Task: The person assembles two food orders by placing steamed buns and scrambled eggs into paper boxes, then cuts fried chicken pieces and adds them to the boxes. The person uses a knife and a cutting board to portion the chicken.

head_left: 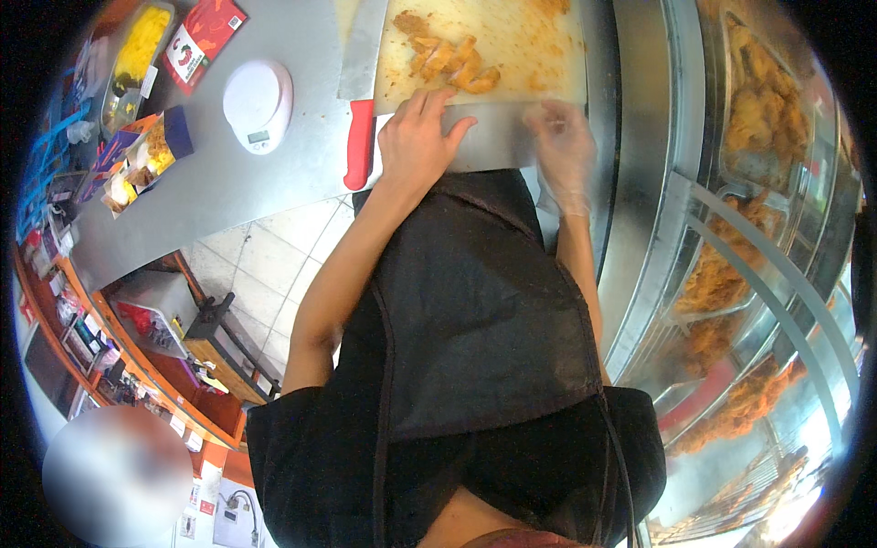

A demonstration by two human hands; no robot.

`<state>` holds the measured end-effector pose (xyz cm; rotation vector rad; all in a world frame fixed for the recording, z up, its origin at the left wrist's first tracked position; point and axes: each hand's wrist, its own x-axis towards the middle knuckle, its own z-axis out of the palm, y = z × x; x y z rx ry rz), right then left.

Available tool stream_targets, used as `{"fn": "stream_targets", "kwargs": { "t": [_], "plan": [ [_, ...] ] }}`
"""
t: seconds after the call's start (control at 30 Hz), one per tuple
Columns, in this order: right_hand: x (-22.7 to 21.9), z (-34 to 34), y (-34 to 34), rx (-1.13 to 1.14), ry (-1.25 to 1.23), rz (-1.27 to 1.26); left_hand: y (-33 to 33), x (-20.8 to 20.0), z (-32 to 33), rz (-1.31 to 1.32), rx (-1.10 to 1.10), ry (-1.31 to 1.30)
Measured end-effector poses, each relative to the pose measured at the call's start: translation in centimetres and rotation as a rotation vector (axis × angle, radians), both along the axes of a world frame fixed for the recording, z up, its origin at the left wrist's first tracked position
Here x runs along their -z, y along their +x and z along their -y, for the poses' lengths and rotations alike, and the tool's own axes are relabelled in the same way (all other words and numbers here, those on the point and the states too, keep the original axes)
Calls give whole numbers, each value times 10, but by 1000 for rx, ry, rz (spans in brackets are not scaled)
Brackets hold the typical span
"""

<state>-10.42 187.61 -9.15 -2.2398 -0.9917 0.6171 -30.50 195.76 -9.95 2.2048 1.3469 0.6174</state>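
Observation:
My left hand (420,142) is bare and open, its fingers spread at the near edge of the white cutting board (548,64). Just beyond its fingertips lie cut pieces of fried chicken (448,62) among crumbs. My right hand (564,151), in a clear plastic glove, is over the steel counter by the board's near right corner. Motion blurs its bent fingers, so I cannot see whether anything is in them. A large knife with a red handle (358,146) lies along the board's left side, close to my left hand.
Left of the knife, a white digital scale (258,105) stands on the steel counter (306,110). Farther left are a red packet (203,41), a tub of yellow food (142,50) and a box of food (146,160). Trays of fried chicken (763,110) line the right side.

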Motion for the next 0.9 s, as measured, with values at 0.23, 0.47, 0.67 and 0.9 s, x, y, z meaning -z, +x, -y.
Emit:
{"fn": "stream_targets", "kwargs": {
  "t": [0.23,0.47,0.67,0.9],
  "plan": [
    [9,10,10,85,24,-82,11,21,-15,-127,202,249],
    [4,5,19,84,79,-75,1,9,-13,76,174,180],
    [5,-6,9,-69,55,-113,-52,-21,26,343,-156,-347],
    [12,-20,-44,-583,-43,-335,-51,-16,22,463,-306,-545]
  ]
}}
